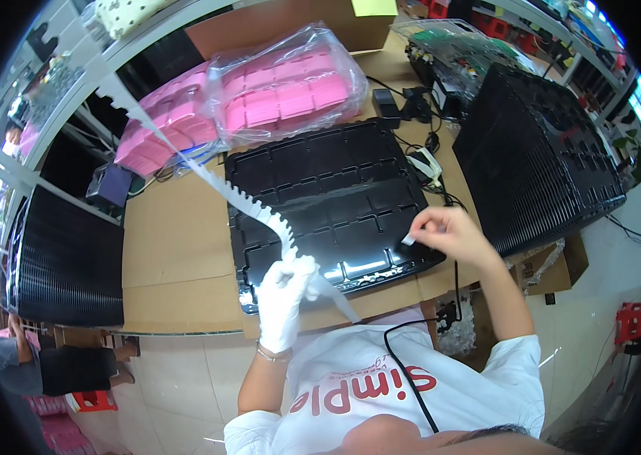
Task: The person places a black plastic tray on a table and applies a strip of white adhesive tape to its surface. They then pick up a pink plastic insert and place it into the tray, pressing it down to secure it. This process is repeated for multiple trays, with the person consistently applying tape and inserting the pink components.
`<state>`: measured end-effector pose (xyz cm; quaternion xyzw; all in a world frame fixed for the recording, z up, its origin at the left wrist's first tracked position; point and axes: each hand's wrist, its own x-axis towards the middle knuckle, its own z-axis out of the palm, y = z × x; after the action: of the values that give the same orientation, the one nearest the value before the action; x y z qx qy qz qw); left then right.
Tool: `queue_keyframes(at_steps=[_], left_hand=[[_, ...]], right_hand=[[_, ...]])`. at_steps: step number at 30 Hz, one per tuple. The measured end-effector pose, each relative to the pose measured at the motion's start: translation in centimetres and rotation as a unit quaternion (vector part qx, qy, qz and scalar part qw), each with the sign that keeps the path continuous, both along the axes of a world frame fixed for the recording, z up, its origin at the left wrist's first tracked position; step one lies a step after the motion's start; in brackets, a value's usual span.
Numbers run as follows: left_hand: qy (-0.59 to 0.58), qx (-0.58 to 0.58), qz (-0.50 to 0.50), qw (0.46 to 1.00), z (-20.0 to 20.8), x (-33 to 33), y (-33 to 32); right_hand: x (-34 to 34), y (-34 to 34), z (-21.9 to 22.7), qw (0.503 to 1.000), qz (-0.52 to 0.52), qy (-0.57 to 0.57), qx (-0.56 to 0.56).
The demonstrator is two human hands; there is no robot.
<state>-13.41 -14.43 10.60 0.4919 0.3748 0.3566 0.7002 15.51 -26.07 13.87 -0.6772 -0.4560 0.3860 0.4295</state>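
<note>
I see the tray (328, 205) on the table (176, 243), bagged pads (286, 91) behind it, tray stacks (537, 159) right and left.

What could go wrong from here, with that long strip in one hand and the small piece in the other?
1. The white notched strip runs from the gloved left hand far up over the table; it might snag on the bagged pink pieces.
2. The small white piece sits pinched in the right hand fingertips; it could slip into the black tray.
3. The black cable hangs near the chest and may catch an arm.
</note>
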Motion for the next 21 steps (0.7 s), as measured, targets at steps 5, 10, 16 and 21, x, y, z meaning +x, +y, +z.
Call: queue_keyframes(at_steps=[5,10,16,21], left_hand=[[0.007,-0.006,0.005,1.000,0.5,0.8,-0.1],[0.009,0.001,-0.018,1.000,-0.2,0.5,0.2],[0.006,0.001,-0.030,1.000,-0.3,0.4,0.2],[0.012,0.008,-0.036,0.999,-0.3,0.2,0.2]], right_hand=[[2.5,-0.7,-2.4,0.990,0.071,-0.110,-0.051],[1.6,0.3,-2.7,0.976,0.037,-0.205,-0.057],[1.8,0.9,-2.8,0.941,0.075,-0.329,-0.029],[1.9,1.3,-3.0,0.934,0.080,-0.347,-0.039]])
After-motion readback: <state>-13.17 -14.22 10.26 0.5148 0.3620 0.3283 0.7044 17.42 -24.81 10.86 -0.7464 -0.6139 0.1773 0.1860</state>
